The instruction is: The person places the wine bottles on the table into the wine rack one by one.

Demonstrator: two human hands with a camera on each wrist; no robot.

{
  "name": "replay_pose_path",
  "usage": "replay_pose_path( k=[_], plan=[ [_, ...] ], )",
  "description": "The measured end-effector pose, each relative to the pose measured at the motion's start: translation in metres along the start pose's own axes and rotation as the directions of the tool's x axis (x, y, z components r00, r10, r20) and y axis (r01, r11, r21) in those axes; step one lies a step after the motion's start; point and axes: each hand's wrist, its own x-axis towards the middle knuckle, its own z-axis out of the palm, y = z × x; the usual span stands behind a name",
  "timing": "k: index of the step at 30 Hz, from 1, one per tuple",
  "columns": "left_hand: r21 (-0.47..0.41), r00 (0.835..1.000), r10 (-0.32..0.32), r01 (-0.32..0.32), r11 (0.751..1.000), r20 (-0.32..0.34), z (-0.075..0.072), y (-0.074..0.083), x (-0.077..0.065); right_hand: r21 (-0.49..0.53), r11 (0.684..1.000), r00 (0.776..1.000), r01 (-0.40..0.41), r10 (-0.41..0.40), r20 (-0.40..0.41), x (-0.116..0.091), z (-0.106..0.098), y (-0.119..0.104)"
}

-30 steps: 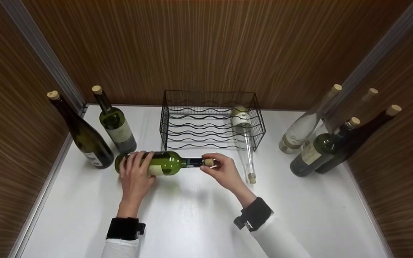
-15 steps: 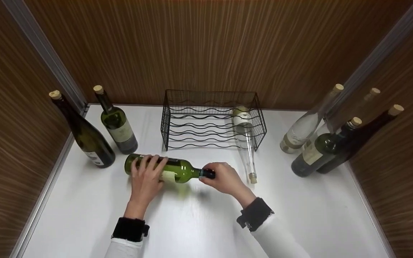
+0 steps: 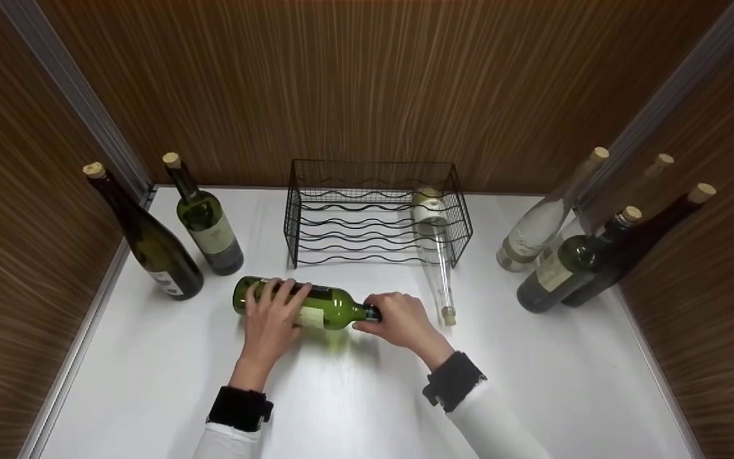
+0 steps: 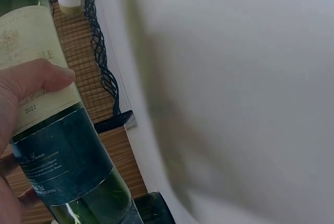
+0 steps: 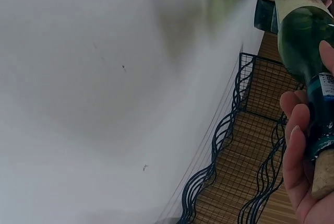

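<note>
A green wine bottle (image 3: 338, 308) lies on its side above the white table, base to the left. My left hand (image 3: 271, 322) grips its body from above; in the left wrist view the thumb (image 4: 49, 77) presses on the cream label (image 4: 31, 51). Around the neck curl the fingers of my right hand (image 3: 399, 319). The cork (image 5: 324, 174) shows beside that palm in the right wrist view, while in the head view the hand hides it. Behind the bottle stands a black wire wine rack (image 3: 367, 239), with a clear bottle (image 3: 434, 255) lying in its right end, neck toward me.
Two corked bottles stand at the left, one dark (image 3: 157, 245) and one green (image 3: 211, 233). Several more stand at the right, among them a clear bottle (image 3: 532, 233) and a green bottle (image 3: 555, 274). Wood-grain walls (image 3: 367, 76) enclose the white table (image 3: 354, 408).
The held bottle has moved right and slightly toward me, its neck end dipping lower. My right hand has slid further over the neck, covering the cork.
</note>
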Motion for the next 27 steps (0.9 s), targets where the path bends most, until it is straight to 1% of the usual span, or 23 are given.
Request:
replay_pose_path(
  k=[6,9,17,22,25,27],
  plan=[
    [-0.006,1.000,0.007,-0.007,1.000,0.025,-0.001,0.004,0.002,0.009,1.000,1.000,0.015,-0.015,-0.025,-0.002,0.000,0.007],
    [-0.018,1.000,0.008,-0.007,1.000,0.030,-0.002,0.007,0.002,0.042,0.999,0.999,0.004,-0.002,-0.033,-0.004,0.001,0.010],
    [-0.084,0.999,0.004,0.000,0.996,0.047,-0.006,0.014,0.004,0.185,0.979,0.996,-0.083,0.087,-0.015,-0.015,0.002,0.015],
    [-0.105,0.998,-0.003,0.010,0.994,0.065,-0.007,0.018,0.007,0.246,0.964,0.994,-0.099,0.107,-0.023,-0.021,-0.001,0.016],
    [-0.114,0.998,0.004,0.004,0.993,0.064,-0.006,0.018,0.007,0.273,0.955,0.991,-0.118,0.130,-0.025,-0.024,-0.001,0.018],
    [-0.123,0.998,0.018,-0.012,0.992,0.054,-0.005,0.019,0.007,0.302,0.943,0.988,-0.143,0.155,-0.019,-0.026,0.000,0.021]
  ],
)
